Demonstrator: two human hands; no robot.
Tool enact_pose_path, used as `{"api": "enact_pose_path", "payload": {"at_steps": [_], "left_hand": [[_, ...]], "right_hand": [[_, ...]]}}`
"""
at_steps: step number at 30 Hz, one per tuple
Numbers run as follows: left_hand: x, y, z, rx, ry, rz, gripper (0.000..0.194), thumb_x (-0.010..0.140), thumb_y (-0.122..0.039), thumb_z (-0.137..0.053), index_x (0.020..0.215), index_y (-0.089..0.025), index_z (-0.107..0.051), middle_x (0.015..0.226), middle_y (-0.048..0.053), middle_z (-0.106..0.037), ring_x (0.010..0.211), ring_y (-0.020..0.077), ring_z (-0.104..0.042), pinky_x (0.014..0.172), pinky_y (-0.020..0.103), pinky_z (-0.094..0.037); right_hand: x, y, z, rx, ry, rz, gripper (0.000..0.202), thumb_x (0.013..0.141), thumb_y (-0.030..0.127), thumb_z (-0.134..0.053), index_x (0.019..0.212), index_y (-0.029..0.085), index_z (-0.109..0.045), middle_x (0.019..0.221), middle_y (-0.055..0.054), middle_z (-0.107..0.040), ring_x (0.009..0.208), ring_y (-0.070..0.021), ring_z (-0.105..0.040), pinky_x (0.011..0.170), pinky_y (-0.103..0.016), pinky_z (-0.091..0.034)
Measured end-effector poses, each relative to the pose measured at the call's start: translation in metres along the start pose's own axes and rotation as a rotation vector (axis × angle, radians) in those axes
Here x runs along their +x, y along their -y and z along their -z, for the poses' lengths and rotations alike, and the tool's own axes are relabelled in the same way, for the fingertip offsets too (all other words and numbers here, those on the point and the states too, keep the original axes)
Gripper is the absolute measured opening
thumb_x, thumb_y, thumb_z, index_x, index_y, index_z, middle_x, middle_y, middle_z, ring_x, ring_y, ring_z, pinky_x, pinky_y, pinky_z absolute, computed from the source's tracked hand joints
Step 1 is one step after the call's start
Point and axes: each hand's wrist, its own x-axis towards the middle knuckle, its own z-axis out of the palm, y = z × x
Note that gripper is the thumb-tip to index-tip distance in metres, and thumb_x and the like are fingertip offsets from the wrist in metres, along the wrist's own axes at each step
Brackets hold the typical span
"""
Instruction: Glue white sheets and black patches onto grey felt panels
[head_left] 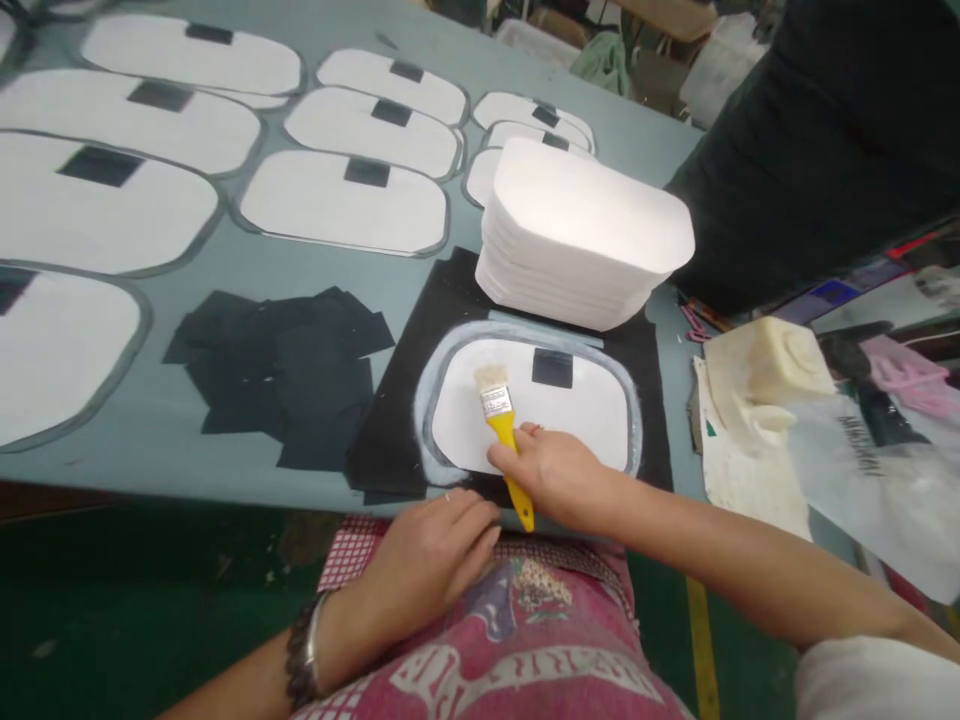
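Note:
My right hand [559, 475] grips the yellow handle of a paintbrush [504, 430], its pale bristles over a white oval panel [596, 415]. That panel has a grey rim and a small black patch [553, 367] at its upper edge. Whitish smears ring it on the black sheet [390, 430] beneath. At the table's front edge rests my left hand [442, 545], fingers stretched out together and holding nothing. Just behind the panel rises a tall stack of white rounded pieces [589, 215]. Left of the black sheet lies a loose pile of black patches [281, 365].
Rows of similar white panels [345, 205] with black patches cover the table's left and far side. To the right are a yellowish plastic container [765, 360] and crumpled clear plastic [892, 490]. A large dark mass [817, 150] stands at the back right.

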Motion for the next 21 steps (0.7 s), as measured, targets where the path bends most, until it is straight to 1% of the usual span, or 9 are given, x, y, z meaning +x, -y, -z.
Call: {"api": "enact_pose_path", "payload": {"at_steps": [1,3,7,10,13,15,17,19,21], "left_hand": [[-0.009,0.002,0.003,-0.025,-0.002,0.035,0.026,0.104,-0.023,-0.045,0.098,-0.020,-0.069,0.086,0.005,-0.071,0.079,0.0185,-0.069,0.071,0.030,-0.053],[-0.022,0.004,0.006,-0.087,-0.005,0.108,0.026,0.104,-0.024,-0.044,0.101,-0.020,-0.070,0.087,0.004,-0.072,0.080,0.0175,-0.069,0.072,0.029,-0.052],[-0.033,0.007,0.004,-0.244,-0.018,0.283,0.025,0.103,-0.030,-0.048,0.100,-0.020,-0.071,0.088,0.003,-0.074,0.080,0.0159,-0.070,0.073,0.026,-0.051],[-0.036,0.010,0.003,-0.402,-0.043,0.453,0.025,0.101,-0.037,-0.053,0.098,-0.020,-0.071,0.085,0.003,-0.075,0.076,0.0159,-0.070,0.071,0.026,-0.051],[-0.037,0.017,0.006,-0.657,-0.066,0.681,0.030,0.098,-0.047,-0.057,0.097,-0.019,-0.068,0.082,0.003,-0.075,0.069,0.0157,-0.068,0.063,0.025,-0.051],[-0.033,0.023,0.012,-0.838,-0.096,0.827,0.034,0.096,-0.050,-0.061,0.098,-0.017,-0.066,0.082,0.005,-0.076,0.065,0.0154,-0.069,0.059,0.025,-0.053],[-0.024,0.028,0.020,-0.991,-0.135,0.940,0.035,0.094,-0.048,-0.063,0.103,-0.014,-0.066,0.088,0.009,-0.079,0.067,0.0166,-0.073,0.063,0.026,-0.057],[-0.009,0.032,0.028,-1.105,-0.186,1.021,0.035,0.095,-0.044,-0.064,0.106,-0.012,-0.065,0.096,0.014,-0.080,0.076,0.0193,-0.077,0.070,0.028,-0.062],[0.011,0.036,0.034,-1.190,-0.241,1.050,0.032,0.095,-0.040,-0.063,0.107,-0.010,-0.065,0.100,0.017,-0.080,0.082,0.0214,-0.079,0.076,0.030,-0.064]], "right_hand": [[-0.004,0.006,-0.004,-0.037,0.027,0.024,0.021,0.101,0.017,-0.050,0.120,0.017,-0.059,0.101,-0.014,-0.068,0.089,-0.0266,-0.064,0.070,-0.033,-0.047],[-0.008,0.018,-0.009,-0.087,0.060,0.024,0.019,0.102,0.015,-0.046,0.117,0.016,-0.059,0.100,-0.016,-0.066,0.093,-0.0286,-0.063,0.073,-0.036,-0.050],[-0.008,0.034,-0.014,-0.122,0.069,-0.039,0.024,0.106,0.016,-0.037,0.116,0.016,-0.059,0.102,-0.019,-0.066,0.097,-0.0323,-0.063,0.078,-0.041,-0.053],[-0.009,0.036,-0.020,-0.112,0.045,-0.050,0.027,0.105,0.016,-0.035,0.116,0.015,-0.059,0.102,-0.020,-0.066,0.098,-0.0340,-0.063,0.078,-0.044,-0.054],[-0.016,0.031,-0.025,-0.076,0.002,-0.075,0.024,0.104,0.014,-0.040,0.119,0.014,-0.059,0.102,-0.019,-0.066,0.098,-0.0329,-0.062,0.079,-0.043,-0.054],[-0.021,0.026,-0.028,-0.040,-0.041,-0.098,0.024,0.103,0.011,-0.043,0.120,0.014,-0.059,0.103,-0.018,-0.066,0.098,-0.0311,-0.062,0.081,-0.041,-0.054],[-0.026,0.021,-0.030,-0.004,-0.084,-0.122,0.025,0.102,0.008,-0.044,0.121,0.014,-0.059,0.105,-0.017,-0.066,0.099,-0.0295,-0.061,0.081,-0.039,-0.053],[-0.030,0.017,-0.032,0.031,-0.119,-0.142,0.027,0.100,0.006,-0.045,0.122,0.014,-0.058,0.107,-0.017,-0.066,0.098,-0.0283,-0.060,0.080,-0.038,-0.052],[-0.032,0.015,-0.035,0.057,-0.147,-0.163,0.027,0.100,0.005,-0.045,0.122,0.014,-0.058,0.106,-0.016,-0.065,0.097,-0.0274,-0.059,0.078,-0.036,-0.051]]}}
